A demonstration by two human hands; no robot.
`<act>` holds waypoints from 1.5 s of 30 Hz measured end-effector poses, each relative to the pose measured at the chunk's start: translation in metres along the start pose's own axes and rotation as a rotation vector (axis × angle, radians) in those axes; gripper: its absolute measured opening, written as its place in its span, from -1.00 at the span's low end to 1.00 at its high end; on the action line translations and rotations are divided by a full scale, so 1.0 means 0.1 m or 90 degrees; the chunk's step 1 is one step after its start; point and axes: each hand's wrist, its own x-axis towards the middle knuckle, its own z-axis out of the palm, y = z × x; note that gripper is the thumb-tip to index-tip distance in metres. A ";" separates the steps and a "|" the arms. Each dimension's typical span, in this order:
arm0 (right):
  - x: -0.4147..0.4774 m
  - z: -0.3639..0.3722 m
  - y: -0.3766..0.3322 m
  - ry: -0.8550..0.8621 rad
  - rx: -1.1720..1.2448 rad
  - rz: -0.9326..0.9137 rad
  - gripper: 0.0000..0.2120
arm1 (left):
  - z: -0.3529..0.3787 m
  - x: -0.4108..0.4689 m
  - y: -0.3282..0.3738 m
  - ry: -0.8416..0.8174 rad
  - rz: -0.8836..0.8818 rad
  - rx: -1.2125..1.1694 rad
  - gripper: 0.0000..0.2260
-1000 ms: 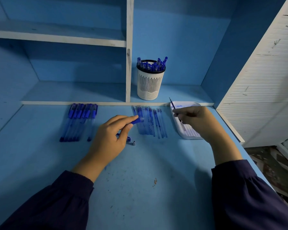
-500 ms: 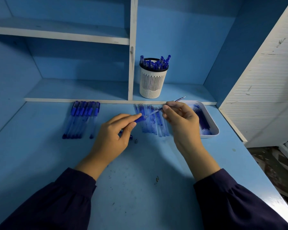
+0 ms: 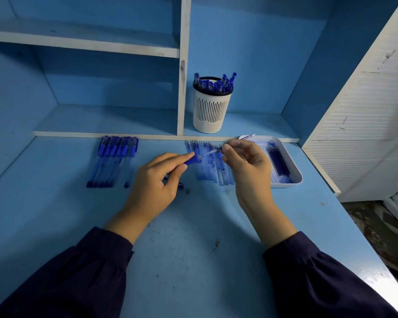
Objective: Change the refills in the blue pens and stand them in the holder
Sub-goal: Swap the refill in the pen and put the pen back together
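Observation:
My left hand [image 3: 155,184] grips a blue pen barrel [image 3: 191,160] whose open end points right. My right hand [image 3: 246,166] pinches a thin clear refill [image 3: 210,153], its left end at the barrel's mouth and its metal tip sticking out past my fingers toward the back right. A row of capped blue pens [image 3: 113,160] lies at the left. Loose used refills [image 3: 210,167] lie behind my hands. The white slotted holder [image 3: 211,111], with several blue pens in it, stands on the low shelf.
A white tray [image 3: 291,169] with dark blue refills sits at the right. A small metal pen tip [image 3: 188,191] and a blue cap [image 3: 180,185] lie by my left hand. A shelf divider rises left of the holder; a white slatted panel borders the desk's right.
My right hand came from the tray leftward with a refill and brought its end to the barrel held in my left hand. The left hand has barely moved.

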 end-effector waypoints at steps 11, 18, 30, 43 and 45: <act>-0.19 0.14 0.03 -0.090 -0.200 -0.182 -0.88 | 0.00 -0.01 0.05 -0.006 0.022 0.013 -0.75; -0.18 0.09 0.00 -0.092 -0.195 -0.140 -0.91 | -0.02 -0.02 0.02 -0.008 0.010 0.022 -0.75; -0.12 0.01 -0.02 -0.190 -0.258 -0.135 -0.89 | -0.10 -0.07 0.06 -0.007 0.000 0.035 -0.76; -0.25 0.01 -0.02 -0.223 -0.277 0.009 -0.82 | -0.24 -0.18 0.08 0.028 -0.030 0.035 -0.77; -0.30 0.00 0.05 -0.268 -0.388 0.022 -0.88 | -0.27 -0.20 0.07 0.033 -0.042 0.037 -0.77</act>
